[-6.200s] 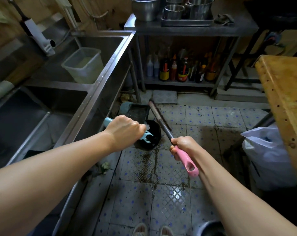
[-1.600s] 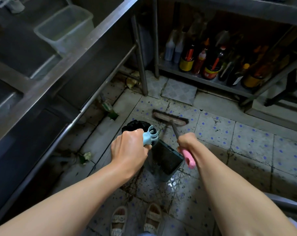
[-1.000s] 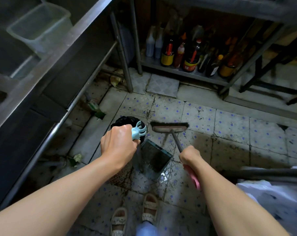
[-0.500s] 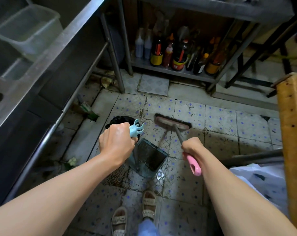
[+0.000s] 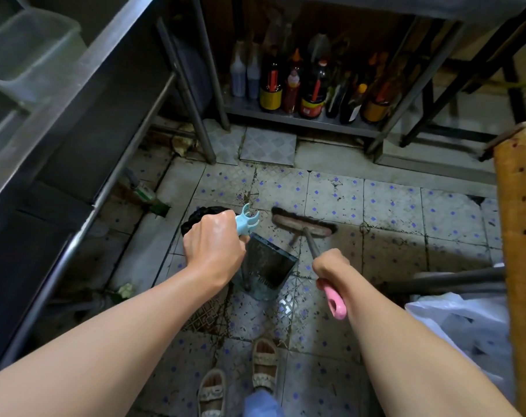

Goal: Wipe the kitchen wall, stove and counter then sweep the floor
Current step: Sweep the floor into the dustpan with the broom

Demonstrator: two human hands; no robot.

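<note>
Since the frame half a second earlier the broom head (image 5: 303, 227) has slid a little to the right across the tiled floor (image 5: 391, 206), opening a wider gap between its bristles and the dustpan (image 5: 269, 266); the two hands have barely shifted. This reads as a reach-out before the next inward stroke, so the sweeping stage is under way and the dirt streaks on the tiles ahead are not yet gathered. From left to right: the steel sink bench (image 5: 75, 94) edges the working lane, its lower rail and legs sheltering scraps of debris (image 5: 124, 291) that the broom can reach only at a low angle; the left hand (image 5: 213, 248) has its grip clenched round the pale blue dustpan handle (image 5: 246, 224), the pan hanging just beside a black bag-lined bin (image 5: 201, 216); the right hand (image 5: 331, 264) grasps the broom's shaft just above its pink end (image 5: 334, 302). Beyond lies a low shelf of sauce bottles (image 5: 309, 91); a wooden block (image 5: 520, 236) and a white plastic bag (image 5: 466, 332) close off the right. Open floor lies chiefly ahead and to the right of the broom head.
</note>
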